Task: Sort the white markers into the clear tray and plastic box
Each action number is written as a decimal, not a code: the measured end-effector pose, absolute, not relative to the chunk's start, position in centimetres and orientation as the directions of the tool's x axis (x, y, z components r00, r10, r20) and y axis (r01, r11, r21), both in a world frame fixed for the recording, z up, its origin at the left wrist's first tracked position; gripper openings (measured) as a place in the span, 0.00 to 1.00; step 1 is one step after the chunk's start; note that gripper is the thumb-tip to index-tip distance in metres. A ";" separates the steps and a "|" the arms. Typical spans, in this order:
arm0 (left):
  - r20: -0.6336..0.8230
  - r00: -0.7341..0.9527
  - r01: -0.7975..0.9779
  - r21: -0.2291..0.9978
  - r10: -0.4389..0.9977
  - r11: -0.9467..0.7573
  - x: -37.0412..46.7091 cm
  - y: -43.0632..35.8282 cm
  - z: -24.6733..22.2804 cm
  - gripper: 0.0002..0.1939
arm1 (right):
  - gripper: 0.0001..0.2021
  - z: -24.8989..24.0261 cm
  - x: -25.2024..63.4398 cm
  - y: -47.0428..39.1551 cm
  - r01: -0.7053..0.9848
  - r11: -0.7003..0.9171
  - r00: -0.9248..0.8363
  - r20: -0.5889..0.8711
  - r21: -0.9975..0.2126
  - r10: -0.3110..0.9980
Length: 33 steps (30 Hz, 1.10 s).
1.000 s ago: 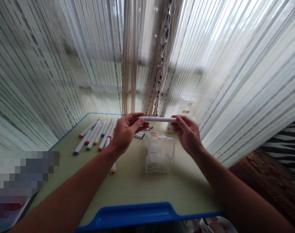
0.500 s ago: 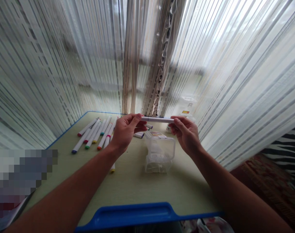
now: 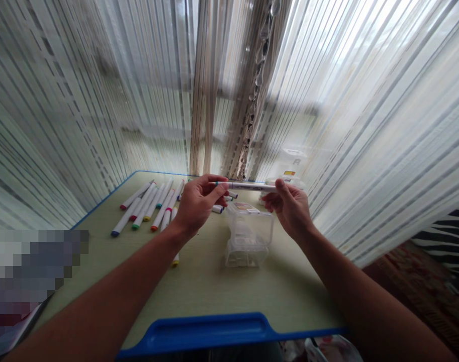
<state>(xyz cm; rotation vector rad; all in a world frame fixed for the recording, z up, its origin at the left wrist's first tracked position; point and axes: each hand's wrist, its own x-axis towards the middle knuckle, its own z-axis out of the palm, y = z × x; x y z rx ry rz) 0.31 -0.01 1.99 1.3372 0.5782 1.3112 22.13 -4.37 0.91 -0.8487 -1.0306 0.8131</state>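
Both my hands hold one white marker (image 3: 248,186) level above a pale green table (image 3: 214,286). My left hand (image 3: 199,203) pinches its left end, where a teal tip shows. My right hand (image 3: 289,206) grips the right end with fingertips. Below the marker stands a clear plastic box (image 3: 248,239), open at the top. A row of several white markers (image 3: 146,211) with coloured caps lies on the table to the left of my left hand. A yellow-capped marker (image 3: 175,260) peeks out under my left wrist.
Striped sheer curtains (image 3: 101,100) hang close around the table on three sides. The table has a blue rim with a blue handle tray (image 3: 210,332) at the near edge. A white packet (image 3: 289,176) lies at the far right. A zebra-patterned fabric (image 3: 448,236) sits to the right.
The teal left end of the marker, covered by my left fingers half a second ago, shows again. My right fingers have shifted slightly along the right end. The view drifted a little.
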 end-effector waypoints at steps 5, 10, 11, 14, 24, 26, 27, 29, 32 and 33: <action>0.340 0.239 -0.340 0.907 0.910 -0.249 0.4 0.2 1.8 0.17 | 0.13 1.1 22.0 -4.5 -0.170 0.437 0.283 0.381 -0.883 0.880; 0.337 0.221 -0.336 0.907 0.915 -0.253 0.5 0.2 1.8 0.16 | 0.10 1.2 22.0 -4.6 -0.190 0.434 0.256 0.383 -0.880 0.888; 0.338 0.217 -0.345 0.904 0.916 -0.251 0.6 0.2 1.8 0.16 | 0.09 1.2 22.0 -4.7 -0.193 0.434 0.248 0.384 -0.880 0.889; 0.335 0.201 -0.385 0.891 0.921 -0.240 0.6 0.1 1.9 0.17 | 0.07 1.1 22.0 -4.8 -0.186 0.426 0.236 0.380 -0.886 0.894; 0.403 0.241 -0.431 0.860 0.883 -0.275 0.6 -0.2 2.0 0.18 | 0.09 1.1 21.9 -4.9 -0.086 0.383 0.165 0.366 -0.920 0.916; 0.417 0.254 -0.437 0.855 0.873 -0.281 0.7 -0.3 2.1 0.18 | 0.11 1.1 21.8 -4.9 -0.054 0.363 0.145 0.353 -0.930 0.924; 0.418 0.258 -0.439 0.854 0.871 -0.280 0.7 -0.4 2.1 0.18 | 0.12 1.2 21.8 -4.9 -0.051 0.358 0.139 0.348 -0.933 0.927; 0.410 0.266 -0.441 0.856 0.872 -0.268 0.8 -0.5 2.2 0.17 | 0.13 1.3 21.8 -4.9 -0.066 0.355 0.141 0.344 -0.932 0.928; 0.393 0.276 -0.441 0.863 0.877 -0.248 0.8 -0.7 2.2 0.16 | 0.13 1.5 21.7 -5.0 -0.110 0.348 0.152 0.330 -0.931 0.932; 0.391 0.274 -0.445 0.862 0.879 -0.244 0.8 -0.7 2.2 0.16 | 0.13 1.5 21.7 -5.0 -0.122 0.341 0.154 0.321 -0.932 0.934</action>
